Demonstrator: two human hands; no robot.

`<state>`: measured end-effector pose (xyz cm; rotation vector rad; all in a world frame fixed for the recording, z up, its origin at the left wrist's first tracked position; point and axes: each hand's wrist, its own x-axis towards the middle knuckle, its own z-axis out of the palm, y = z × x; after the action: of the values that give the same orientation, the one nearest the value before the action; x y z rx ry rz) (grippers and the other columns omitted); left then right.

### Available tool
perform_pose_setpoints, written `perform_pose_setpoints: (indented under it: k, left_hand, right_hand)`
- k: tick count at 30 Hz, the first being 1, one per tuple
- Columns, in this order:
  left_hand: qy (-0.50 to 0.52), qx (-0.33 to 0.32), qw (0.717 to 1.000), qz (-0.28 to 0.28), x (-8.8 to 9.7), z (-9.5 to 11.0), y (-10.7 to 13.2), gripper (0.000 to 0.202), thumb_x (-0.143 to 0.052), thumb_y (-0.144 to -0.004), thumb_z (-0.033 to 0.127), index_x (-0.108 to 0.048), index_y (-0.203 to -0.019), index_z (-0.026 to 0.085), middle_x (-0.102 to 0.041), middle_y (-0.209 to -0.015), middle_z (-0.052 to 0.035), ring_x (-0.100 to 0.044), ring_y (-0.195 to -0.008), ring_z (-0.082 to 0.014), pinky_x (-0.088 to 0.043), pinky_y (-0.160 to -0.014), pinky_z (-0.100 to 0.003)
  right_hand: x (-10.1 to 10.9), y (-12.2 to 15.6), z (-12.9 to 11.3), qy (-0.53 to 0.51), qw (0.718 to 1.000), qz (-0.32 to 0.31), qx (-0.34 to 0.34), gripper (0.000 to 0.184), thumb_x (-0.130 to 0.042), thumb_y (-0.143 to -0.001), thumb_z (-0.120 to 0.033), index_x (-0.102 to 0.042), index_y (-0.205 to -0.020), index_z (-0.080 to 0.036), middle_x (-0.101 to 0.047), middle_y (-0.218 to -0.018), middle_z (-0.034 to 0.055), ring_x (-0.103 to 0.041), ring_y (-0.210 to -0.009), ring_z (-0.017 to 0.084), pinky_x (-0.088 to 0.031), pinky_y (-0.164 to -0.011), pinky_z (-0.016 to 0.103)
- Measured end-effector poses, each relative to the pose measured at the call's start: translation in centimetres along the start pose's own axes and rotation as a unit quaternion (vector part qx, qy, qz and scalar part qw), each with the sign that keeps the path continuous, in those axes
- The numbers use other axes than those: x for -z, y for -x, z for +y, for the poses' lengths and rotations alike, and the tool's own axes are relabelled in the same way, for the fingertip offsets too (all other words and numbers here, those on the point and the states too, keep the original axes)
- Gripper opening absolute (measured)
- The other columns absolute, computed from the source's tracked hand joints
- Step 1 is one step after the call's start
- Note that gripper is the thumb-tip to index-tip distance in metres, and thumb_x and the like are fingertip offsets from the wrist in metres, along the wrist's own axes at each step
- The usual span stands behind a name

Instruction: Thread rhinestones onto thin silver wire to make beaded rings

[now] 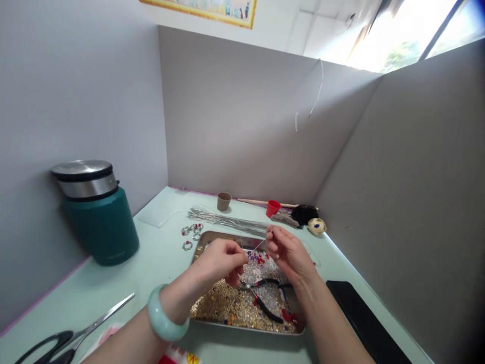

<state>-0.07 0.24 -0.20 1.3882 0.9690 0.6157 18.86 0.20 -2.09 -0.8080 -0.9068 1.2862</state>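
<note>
Fingers pinched together, my left hand [225, 260] is closed on a thin wire [259, 246] above a metal tray [261, 331]. My right hand [290, 253] pinches the same wire farther right, its fingertips raised near the tray's far edge. Between the two hands a short stretch of the wire shows; the rest is too fine to follow. Gold and clear beads [215, 301] fill the tray, with some red and purple beads [257, 259] toward the back. Black-handled pliers [270, 309] lie on the beads, partly below my right wrist.
Behind the tray lies a bundle of wires [227, 221], with several beaded rings [187, 245] to its left. A brown cup [224, 201] and red cup [273, 208] stand farther back. Scissors [91, 326] and a green flask [100, 227] are left; a black case [364, 323] is right.
</note>
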Motion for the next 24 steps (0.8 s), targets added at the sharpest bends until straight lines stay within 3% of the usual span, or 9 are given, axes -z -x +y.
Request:
perform_pose_setpoints:
  k: [8, 24]
  left_hand:
    - [-0.005, -0.001, 1.000, 0.009, 0.09, 0.33, 0.13, 0.015, -0.057, -0.073, 0.027, -0.055, -0.065, 0.015, -0.057, -0.054, -0.0014, -0.052, -0.039, -0.0103, -0.042, -0.042, -0.024]
    - [-0.007, 0.001, 1.000, 0.012, 0.11, 0.54, 0.23, 0.015, -0.058, -0.071, 0.027, -0.055, -0.064, 0.014, -0.056, -0.053, -0.0007, -0.050, -0.037, -0.0096, -0.043, -0.043, -0.024]
  right_hand:
    - [-0.07, 0.08, -0.02, -0.019, 1.000, -0.010, -0.006, 0.018, -0.071, -0.071, -0.030, -0.065, -0.083, -0.018, -0.055, -0.072, -0.0019, -0.040, -0.048, 0.004, -0.026, -0.040, 0.017]
    - [0.23, -0.07, 0.08, 0.048, 0.997, 0.015, 0.054, 0.019, -0.071, -0.071, -0.028, -0.065, -0.087, -0.018, -0.055, -0.068, -0.0020, -0.040, -0.048, 0.005, -0.028, -0.040, 0.017]
